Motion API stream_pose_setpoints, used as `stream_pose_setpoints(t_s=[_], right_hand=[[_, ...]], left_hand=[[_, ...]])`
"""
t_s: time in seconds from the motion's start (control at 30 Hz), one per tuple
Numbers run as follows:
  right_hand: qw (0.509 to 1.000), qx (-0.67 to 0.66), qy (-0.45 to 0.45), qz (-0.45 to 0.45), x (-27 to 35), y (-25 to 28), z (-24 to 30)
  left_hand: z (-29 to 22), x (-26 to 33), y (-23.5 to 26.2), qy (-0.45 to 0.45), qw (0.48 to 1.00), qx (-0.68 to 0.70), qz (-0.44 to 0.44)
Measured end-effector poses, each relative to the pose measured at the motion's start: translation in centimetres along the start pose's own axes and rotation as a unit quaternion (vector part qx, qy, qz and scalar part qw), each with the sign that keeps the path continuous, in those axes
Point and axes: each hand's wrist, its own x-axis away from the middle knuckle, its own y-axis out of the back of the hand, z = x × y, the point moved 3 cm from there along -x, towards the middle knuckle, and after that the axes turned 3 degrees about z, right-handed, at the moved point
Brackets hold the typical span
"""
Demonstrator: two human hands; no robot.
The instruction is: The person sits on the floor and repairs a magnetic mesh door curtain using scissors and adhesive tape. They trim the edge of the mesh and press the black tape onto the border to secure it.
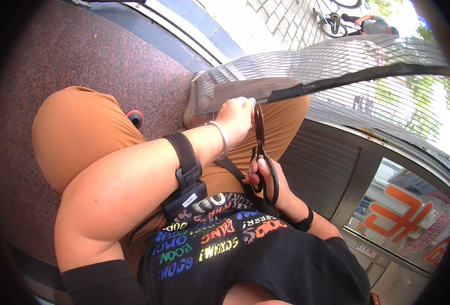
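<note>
My right hand (pixel 273 180) has its fingers through the handles of black-handled scissors (pixel 260 137), whose dark blades point away from me. The blades reach up beside the fingertips of my left hand (pixel 235 118). That hand is closed in a pinch close to the lower edge of a see-through striped sheet (pixel 265 68). Whatever lies between its fingers is too small to name. A black edging strip (pixel 357 79) runs along the sheet from near my left fingertips to the far right. Whether the blades touch the sheet, I cannot tell.
My bent knees (pixel 83 119) in brown trousers flank the work. A small red-and-black round object (pixel 135 118) lies on the speckled reddish floor (pixel 62 56). On the right stands a metal-framed glass door (pixel 387 203) with orange lettering. Outside, a person (pixel 375 24) sits near a bicycle (pixel 332 25).
</note>
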Motion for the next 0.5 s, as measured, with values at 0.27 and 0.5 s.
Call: stream_pose_setpoints(t_s=[0.27, 0.5], right_hand=[[0.993, -0.029, 0.112, -0.015, -1.0, 1.0, 1.1], [0.973, -0.015, 0.214, -0.090, -3.1, 2.4, 3.9]], left_hand=[[-0.9, -0.4, 1.2, -0.075, 0.992, -0.093, -0.046], [-4.1, 0.7, 2.0, -0.128, 0.987, -0.087, -0.035]])
